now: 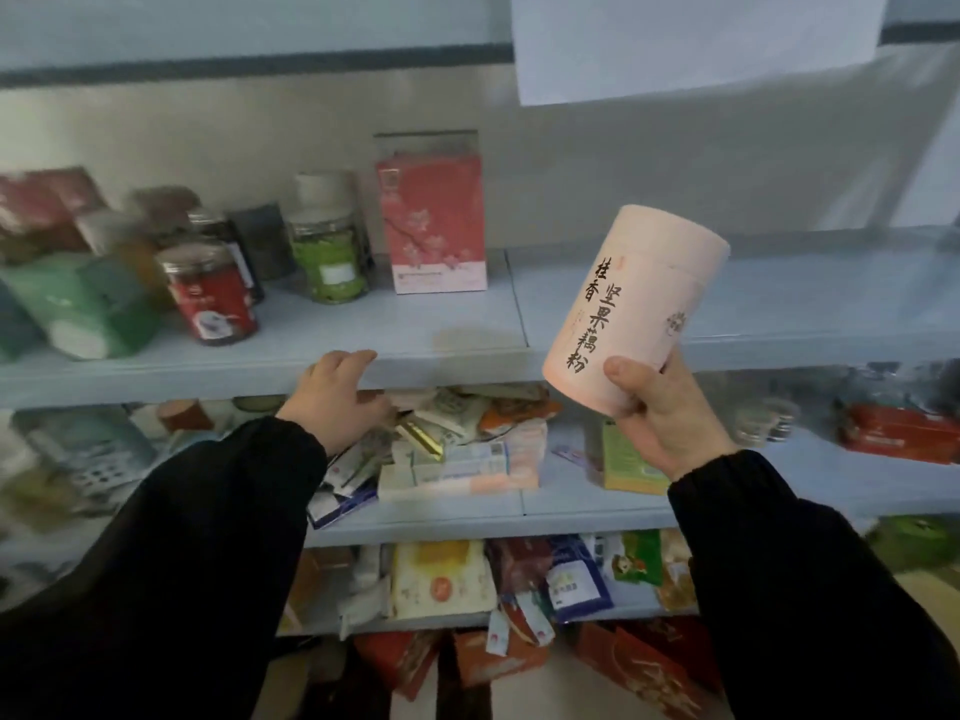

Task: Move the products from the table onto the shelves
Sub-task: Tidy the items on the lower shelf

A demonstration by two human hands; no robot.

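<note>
Right hand (662, 413) grips pink canister (631, 309), tilted, before shelf (467, 350); left hand (337, 397) spread, fingertips on shelf edge.

We see one pink canister (636, 304) (cylindrical, black vertical Chinese lettering), base gripped in our right hand (662, 415), body rising above the hand, top tilted right, in front of the blue shelf (779, 298).

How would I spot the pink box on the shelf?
Find the pale blue shelf with the left hand at its front edge. The pink box stands upright at the right end of its jars, beside the green-filled jar. Unlike the round pink canister the right hand holds, it is flat-sided with blossoms.
</note>
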